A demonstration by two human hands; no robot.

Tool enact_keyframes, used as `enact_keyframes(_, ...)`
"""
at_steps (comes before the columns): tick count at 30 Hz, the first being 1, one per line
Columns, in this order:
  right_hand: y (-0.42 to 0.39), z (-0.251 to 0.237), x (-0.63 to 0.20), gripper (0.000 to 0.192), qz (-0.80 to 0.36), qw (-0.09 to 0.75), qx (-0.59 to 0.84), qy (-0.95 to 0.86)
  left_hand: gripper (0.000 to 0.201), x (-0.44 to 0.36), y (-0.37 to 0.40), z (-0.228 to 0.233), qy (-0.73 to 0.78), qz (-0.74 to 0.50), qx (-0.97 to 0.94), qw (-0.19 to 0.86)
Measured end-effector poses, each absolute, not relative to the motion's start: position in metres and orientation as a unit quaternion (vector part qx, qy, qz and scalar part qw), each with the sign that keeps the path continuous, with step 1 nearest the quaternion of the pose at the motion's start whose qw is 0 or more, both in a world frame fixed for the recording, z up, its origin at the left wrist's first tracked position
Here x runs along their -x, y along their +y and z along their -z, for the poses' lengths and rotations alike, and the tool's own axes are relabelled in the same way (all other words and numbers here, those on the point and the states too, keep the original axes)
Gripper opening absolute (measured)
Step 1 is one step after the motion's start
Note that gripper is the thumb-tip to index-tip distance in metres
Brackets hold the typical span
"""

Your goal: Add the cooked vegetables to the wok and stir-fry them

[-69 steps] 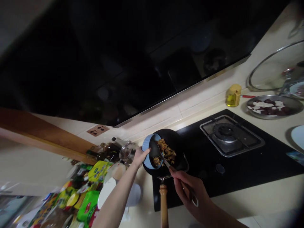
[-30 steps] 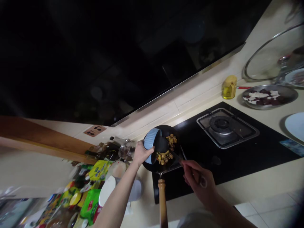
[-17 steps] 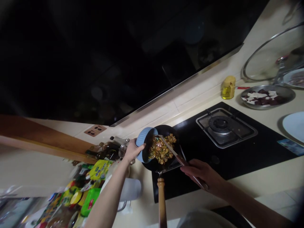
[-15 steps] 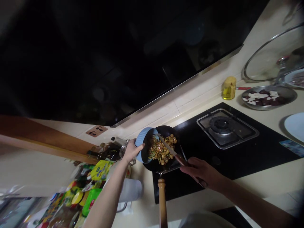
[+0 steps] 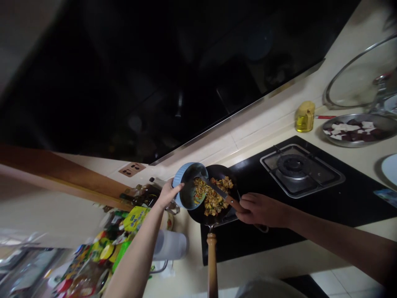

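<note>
My left hand (image 5: 169, 193) grips the rim of a blue ribbed bowl (image 5: 182, 175), thumb over the edge. Tilted toward the right, the bowl overlaps the left side of a black frying pan (image 5: 223, 171), and some chopped food lies in its lower part. In my right hand (image 5: 259, 210) is a spatula (image 5: 223, 193) with a wooden grip; its far end is inside the bowl. Browned diced food (image 5: 217, 205) fills the middle of the pan. The pan's wooden handle (image 5: 211, 256) points toward me with no hand on it.
To the right is a second gas burner (image 5: 293, 165). Behind it stand an oil jar (image 5: 304, 117) and a metal dish (image 5: 356, 142) of dark and white pieces. A glass lid (image 5: 350, 78) leans on the wall. Bottles and a yellow packet (image 5: 135, 218) crowd the left. The dark hood (image 5: 139, 82) hangs above.
The bowl has turned so its inside faces me more, showing food in it. My right hand has moved up slightly, and the spatula end now reaches into the bowl. The view has shifted a little.
</note>
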State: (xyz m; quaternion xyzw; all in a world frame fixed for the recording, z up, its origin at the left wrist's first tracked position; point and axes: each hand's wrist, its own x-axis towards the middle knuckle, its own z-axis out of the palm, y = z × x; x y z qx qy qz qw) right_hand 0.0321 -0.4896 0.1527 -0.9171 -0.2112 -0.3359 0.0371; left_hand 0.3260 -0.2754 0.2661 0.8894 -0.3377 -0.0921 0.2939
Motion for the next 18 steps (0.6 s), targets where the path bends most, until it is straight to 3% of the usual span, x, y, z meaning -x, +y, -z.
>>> enact_keyframes(5, -0.488, -0.153, -0.030, 0.006, 0.272, 0.010, 0.931, -0.243, 0.060, -0.325, -0.282, -0.261, -0.348, 0.058, -0.898, 0.263)
enact_keyframes(11, -0.483, -0.156, -0.014, 0.008, 0.246, 0.004, 0.932, -0.266, 0.051, -0.322, -0.293, -0.259, -0.311, 0.062, -0.900, 0.298)
enact_keyframes(18, -0.487, -0.154, -0.001, 0.018, 0.296, 0.274, 0.900, -0.164, 0.054, -0.329, -0.278, -0.264, -0.275, 0.054, -0.893, 0.352)
